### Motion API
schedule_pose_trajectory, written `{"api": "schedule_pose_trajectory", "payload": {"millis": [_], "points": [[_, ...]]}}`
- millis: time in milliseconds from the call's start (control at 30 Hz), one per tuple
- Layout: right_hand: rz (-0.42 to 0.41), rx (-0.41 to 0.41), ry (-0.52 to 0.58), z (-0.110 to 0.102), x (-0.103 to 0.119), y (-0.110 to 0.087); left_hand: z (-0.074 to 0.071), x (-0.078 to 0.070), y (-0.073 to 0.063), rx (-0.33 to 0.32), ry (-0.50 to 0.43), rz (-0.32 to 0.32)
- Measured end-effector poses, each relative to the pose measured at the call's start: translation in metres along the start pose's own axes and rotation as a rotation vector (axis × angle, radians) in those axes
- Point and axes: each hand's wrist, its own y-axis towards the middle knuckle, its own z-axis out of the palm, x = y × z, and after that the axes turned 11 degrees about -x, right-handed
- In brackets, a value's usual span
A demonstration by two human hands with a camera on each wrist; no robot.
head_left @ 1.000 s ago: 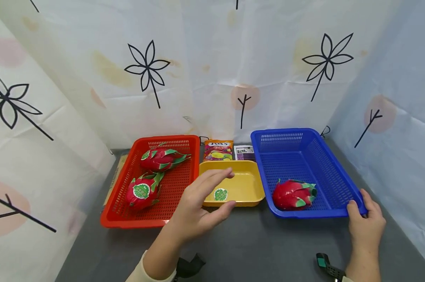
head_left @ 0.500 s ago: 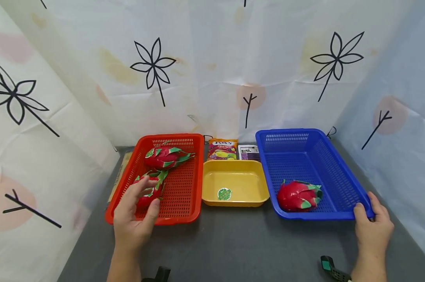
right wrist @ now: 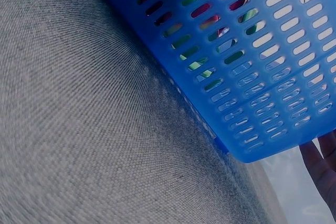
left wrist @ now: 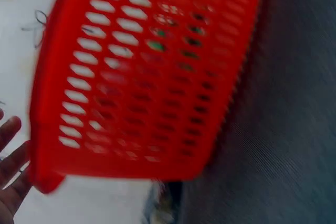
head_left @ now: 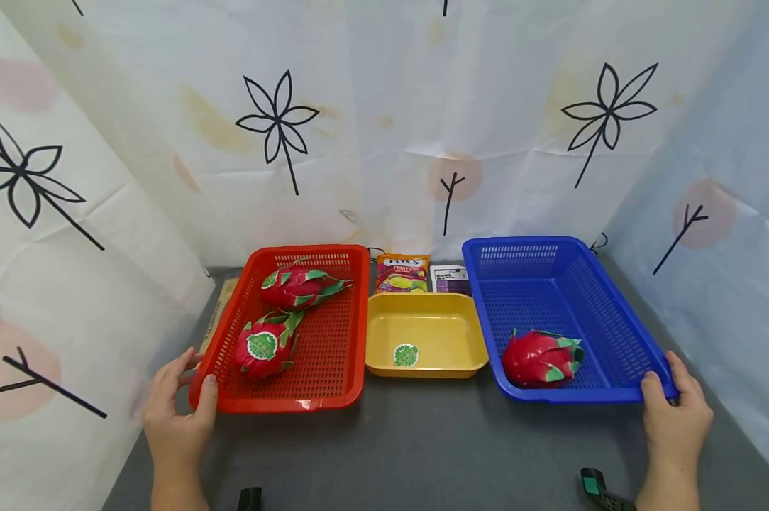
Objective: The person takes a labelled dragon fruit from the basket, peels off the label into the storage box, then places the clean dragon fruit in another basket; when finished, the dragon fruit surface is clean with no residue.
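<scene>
My left hand (head_left: 179,411) is at the near left corner of a red plastic basket (head_left: 321,406), thumb over the rim and fingers outside it. In the left wrist view, those fingers (left wrist: 14,163) lie along the rim of the blurred basket. Inside it are two dragon fruits, the front one (head_left: 250,358) bearing a round green label and the other (head_left: 295,287) behind it. My right hand (head_left: 677,419) grips the near right corner of a blue plastic basket (head_left: 582,394), thumb on the rim. One dragon fruit (head_left: 538,358) lies at that basket's near left.
Between the baskets stands a yellow tray (head_left: 448,333) with a green round sticker (head_left: 406,355) inside. Behind it are a candy bag (head_left: 402,273) and a purple-and-white packet (head_left: 450,278). Printed white cloth (head_left: 384,142) walls in the grey table (head_left: 423,447) at the back and sides.
My left hand has moved left from over the yellow tray, past the front of the red basket, to its near left corner. The right hand keeps its hold on the blue basket.
</scene>
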Motion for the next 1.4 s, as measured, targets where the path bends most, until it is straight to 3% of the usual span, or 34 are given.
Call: {"api": "schedule_pose_trajectory", "payload": {"millis": [200,467,700,833,1067,1167,1400], "points": [[-0.012,0.001,0.001,0.001,-0.001,-0.001,0.004,0.036,-0.008,-0.077,0.013,0.032],[0.011,-0.002,0.025,0.001,0.0,0.001,0.016,0.057,-0.023,-0.088,-0.052,-0.137],[0.049,-0.006,0.0,0.003,0.004,0.0,0.019,0.064,-0.027,-0.101,-0.062,-0.198],[0.048,-0.048,-0.014,0.003,0.012,-0.003,0.02,0.058,-0.027,-0.113,-0.072,-0.196],[-0.036,-0.076,-0.074,0.005,0.051,-0.016,0.016,0.027,-0.021,-0.135,-0.133,-0.194],[-0.067,-0.038,-0.057,0.009,0.075,-0.024,0.016,0.023,-0.021,-0.146,-0.167,-0.182],[-0.109,0.154,-0.003,0.021,0.131,-0.046,0.016,0.02,-0.022,-0.137,-0.189,-0.184]]}}
